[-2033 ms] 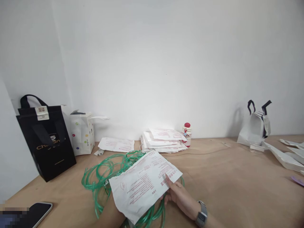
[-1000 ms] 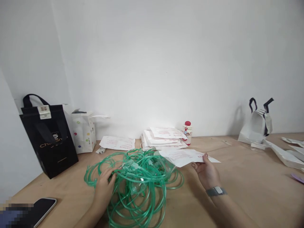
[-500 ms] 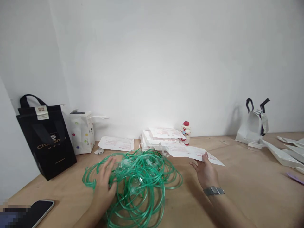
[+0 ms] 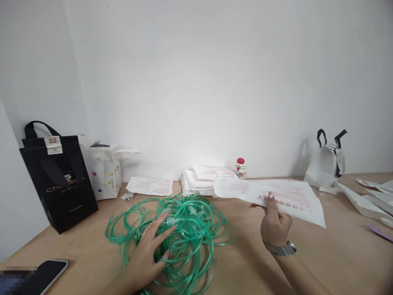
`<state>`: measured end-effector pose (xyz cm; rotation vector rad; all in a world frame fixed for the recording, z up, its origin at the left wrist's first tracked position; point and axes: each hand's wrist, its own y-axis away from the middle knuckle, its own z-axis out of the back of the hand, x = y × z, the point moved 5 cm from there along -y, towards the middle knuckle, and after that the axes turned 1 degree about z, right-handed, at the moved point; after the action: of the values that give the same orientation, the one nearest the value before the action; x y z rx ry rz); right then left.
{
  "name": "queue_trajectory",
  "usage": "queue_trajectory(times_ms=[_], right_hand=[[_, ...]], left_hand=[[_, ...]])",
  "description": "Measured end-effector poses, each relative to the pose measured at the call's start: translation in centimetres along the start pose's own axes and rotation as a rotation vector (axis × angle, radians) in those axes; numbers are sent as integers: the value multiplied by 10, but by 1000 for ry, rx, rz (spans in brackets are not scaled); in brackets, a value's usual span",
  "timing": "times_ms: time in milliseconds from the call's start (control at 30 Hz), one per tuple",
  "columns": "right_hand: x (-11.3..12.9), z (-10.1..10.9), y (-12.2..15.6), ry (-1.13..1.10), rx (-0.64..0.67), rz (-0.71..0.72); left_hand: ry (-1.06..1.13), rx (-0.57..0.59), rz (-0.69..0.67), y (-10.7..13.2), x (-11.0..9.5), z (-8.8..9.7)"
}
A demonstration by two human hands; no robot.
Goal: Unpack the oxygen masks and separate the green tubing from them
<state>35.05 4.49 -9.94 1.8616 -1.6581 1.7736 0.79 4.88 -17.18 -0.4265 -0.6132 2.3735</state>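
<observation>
My hands are well apart. The left hand [image 4: 146, 255] lies open on the tangled green tubing [image 4: 196, 223], with fingers spread and touching a small clear connector [image 4: 170, 221], but I see no tight grip. The right hand [image 4: 274, 226], with a silver wristwatch [image 4: 280, 248], pinches a white packet with red print [image 4: 284, 200] at its lower edge and holds it up, above the counter and to the right of the tubing. The tubing lies in one loose heap in front of me.

In my judgement, a flat palm is good here because it keeps the loops quiet, and a pinch nearer the middle of the packet edge would reduce the sag.

The counter [image 4: 319, 266] is pale wood. Along the white wall [image 4: 196, 82] stand a black paper bag [image 4: 58, 192], a dotted white bag [image 4: 106, 174], a stack of packets [image 4: 196, 180], and a bottle with a red cap [image 4: 240, 167]. A phone [image 4: 52, 276] lies at the near left.
</observation>
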Motion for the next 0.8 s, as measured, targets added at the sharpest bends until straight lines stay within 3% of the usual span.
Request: queue_trajectory(times_ms=[67, 167, 267, 367, 600, 700, 800], right_hand=[[13, -20, -11, -184, 62, 14], [12, -63, -34, -363, 201, -118], [-15, -101, -52, -369, 232, -345], [-51, -124, -58, -310, 222, -501], [-112, -137, -49, -121, 317, -844], [-124, -135, -47, -72, 284, -835], [-130, -129, -45, 9, 170, -680]], left_hand=[[13, -18, 5, -1, 0, -2], [24, -41, 4, -3, 0, -3], [28, -53, 3, -4, 2, -5], [38, -74, -12, -4, 2, -5], [64, -83, -26, -5, 1, -4], [70, -65, -13, -5, 1, -4], [73, -65, 2, -6, 0, -4]])
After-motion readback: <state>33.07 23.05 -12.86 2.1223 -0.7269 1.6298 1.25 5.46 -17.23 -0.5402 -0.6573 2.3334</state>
